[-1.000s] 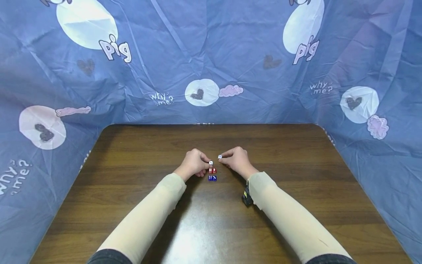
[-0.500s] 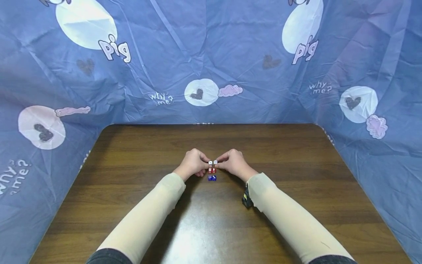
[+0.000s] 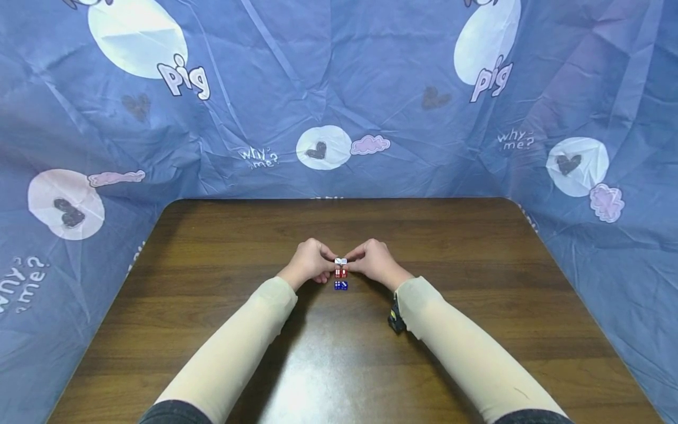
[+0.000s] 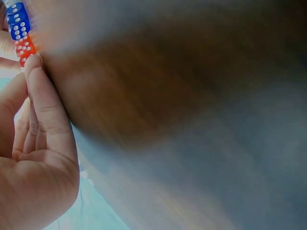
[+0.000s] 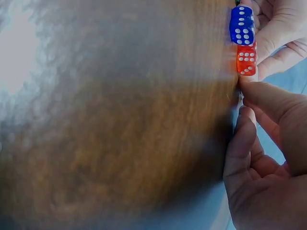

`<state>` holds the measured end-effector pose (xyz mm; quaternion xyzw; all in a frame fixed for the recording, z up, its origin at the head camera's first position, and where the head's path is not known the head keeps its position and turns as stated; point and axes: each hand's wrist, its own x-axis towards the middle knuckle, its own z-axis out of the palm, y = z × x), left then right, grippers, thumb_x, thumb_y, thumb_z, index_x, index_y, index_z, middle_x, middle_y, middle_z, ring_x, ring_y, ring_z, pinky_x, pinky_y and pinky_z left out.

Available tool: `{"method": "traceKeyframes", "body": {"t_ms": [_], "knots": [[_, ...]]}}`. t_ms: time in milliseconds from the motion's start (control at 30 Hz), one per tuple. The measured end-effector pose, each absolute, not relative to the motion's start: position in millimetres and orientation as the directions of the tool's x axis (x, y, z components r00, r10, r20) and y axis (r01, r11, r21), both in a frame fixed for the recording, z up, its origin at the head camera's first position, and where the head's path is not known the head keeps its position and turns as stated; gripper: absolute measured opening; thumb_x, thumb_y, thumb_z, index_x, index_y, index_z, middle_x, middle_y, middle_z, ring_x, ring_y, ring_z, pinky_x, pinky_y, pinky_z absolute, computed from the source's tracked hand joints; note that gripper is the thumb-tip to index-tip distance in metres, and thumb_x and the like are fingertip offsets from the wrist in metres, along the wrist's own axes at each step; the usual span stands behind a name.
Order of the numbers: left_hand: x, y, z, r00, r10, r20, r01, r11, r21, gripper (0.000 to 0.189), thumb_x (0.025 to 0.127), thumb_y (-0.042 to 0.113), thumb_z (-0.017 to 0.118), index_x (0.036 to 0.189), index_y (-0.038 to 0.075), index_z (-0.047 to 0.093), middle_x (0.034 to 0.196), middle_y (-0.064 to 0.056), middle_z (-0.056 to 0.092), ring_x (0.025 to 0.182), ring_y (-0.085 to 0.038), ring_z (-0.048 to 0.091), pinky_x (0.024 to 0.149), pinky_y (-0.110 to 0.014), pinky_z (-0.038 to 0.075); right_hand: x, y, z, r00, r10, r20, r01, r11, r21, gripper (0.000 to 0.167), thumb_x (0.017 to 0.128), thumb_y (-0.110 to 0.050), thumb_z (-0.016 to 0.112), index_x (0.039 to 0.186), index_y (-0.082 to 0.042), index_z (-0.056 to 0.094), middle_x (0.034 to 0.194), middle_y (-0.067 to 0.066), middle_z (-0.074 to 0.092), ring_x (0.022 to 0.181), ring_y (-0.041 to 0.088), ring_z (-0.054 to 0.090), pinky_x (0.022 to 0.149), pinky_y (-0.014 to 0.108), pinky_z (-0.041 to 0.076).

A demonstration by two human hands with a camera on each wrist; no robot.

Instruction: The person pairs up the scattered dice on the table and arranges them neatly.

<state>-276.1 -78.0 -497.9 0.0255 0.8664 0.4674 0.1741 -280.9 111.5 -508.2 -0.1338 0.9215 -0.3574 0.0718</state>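
Two white dice (image 3: 341, 261) sit side by side between my fingertips in the head view. My left hand (image 3: 308, 261) pinches the left one between thumb and finger. From the other side, my right hand (image 3: 377, 264) pinches the right one. Just nearer to me is a pair of red dice (image 3: 341, 273), and nearer still a pair of blue dice (image 3: 341, 285). Both wrist views show red dice (image 5: 247, 60) and blue dice (image 5: 242, 25) beside the fingers; the fingers there cover most of the white dice.
Everything lies on a brown wooden table (image 3: 238, 235). A blue printed cloth (image 3: 413, 147) hangs behind and along both sides of it. A small black device (image 3: 395, 318) is on my right wrist, under the sleeve.
My right hand has moved left and toward me with its white die, bringing it up against the die in my left hand. The left hand and the red and blue dice have stayed put.
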Motion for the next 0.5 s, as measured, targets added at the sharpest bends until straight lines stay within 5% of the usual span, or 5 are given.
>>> {"method": "traceKeyframes", "body": {"t_ms": [300,500], "knots": [[-278,-85,-497,-0.914,0.234,-0.33,-0.178,0.499,0.848,0.028,0.085,-0.004,0.08,0.113,-0.002,0.075,0.064,-0.016,0.069,0.047,-0.018,0.066,0.049,-0.033,0.061,-282,113,-505,-0.95,-0.304,-0.067,-0.18,0.713,-0.678,0.019,0.081,-0.028,0.09,0.097,-0.019,0.084,0.088,-0.009,0.076,0.09,0.011,0.067,0.084,0.035,0.053],[-274,-97,-493,-0.906,0.26,-0.334,-0.201,0.431,0.88,0.029,0.091,-0.005,0.074,0.119,-0.007,0.07,0.069,-0.019,0.069,0.051,-0.02,0.066,0.052,-0.034,0.062,-283,121,-508,-0.937,-0.329,-0.116,-0.134,0.647,-0.751,0.026,0.084,-0.021,0.087,0.108,-0.011,0.081,0.079,-0.004,0.073,0.066,0.012,0.065,0.061,0.028,0.056]]}}
